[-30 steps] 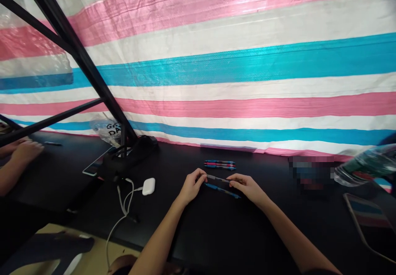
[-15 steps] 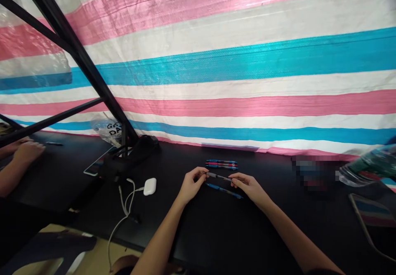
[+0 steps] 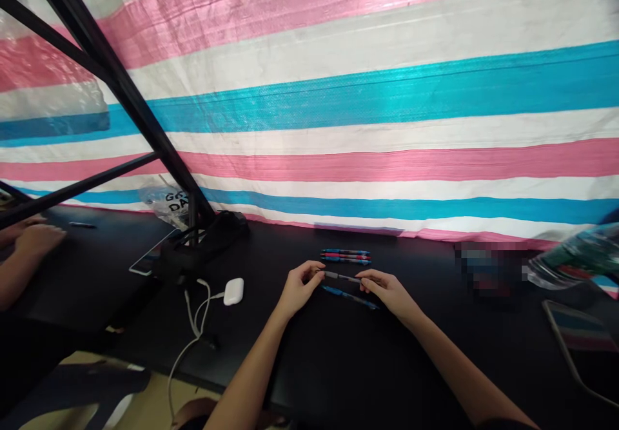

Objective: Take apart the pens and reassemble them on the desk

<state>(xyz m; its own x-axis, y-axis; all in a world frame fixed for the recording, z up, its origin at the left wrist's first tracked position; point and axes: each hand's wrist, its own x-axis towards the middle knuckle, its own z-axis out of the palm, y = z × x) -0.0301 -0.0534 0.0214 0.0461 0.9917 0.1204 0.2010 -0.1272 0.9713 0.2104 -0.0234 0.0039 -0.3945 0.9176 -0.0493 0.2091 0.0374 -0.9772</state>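
Observation:
A slim pen with a grey grip (image 3: 333, 275) spans the gap between my two hands. My left hand (image 3: 300, 286) pinches one end between thumb and fingers. The opposite end is pinched by my right hand (image 3: 387, 291). Just below it, a blue pen (image 3: 349, 297) lies slanted on the black table (image 3: 358, 365). Beyond my hands, three pens lie side by side: a blue one (image 3: 345, 251), a red one (image 3: 345, 256) and another blue one (image 3: 345, 262).
White earbud case (image 3: 234, 291) with a cable (image 3: 184, 352) sits left. Phone (image 3: 583, 346) and plastic bottle (image 3: 575, 259) stand right. A black metal frame (image 3: 140, 120) rises at left before the striped sheet (image 3: 338, 107). Another person's hands (image 3: 41, 240) rest far left, near a pen (image 3: 82, 225).
The view has shifted very slightly. Both my hands keep their pinch on the grey-grip pen, and the pens on the table lie as before.

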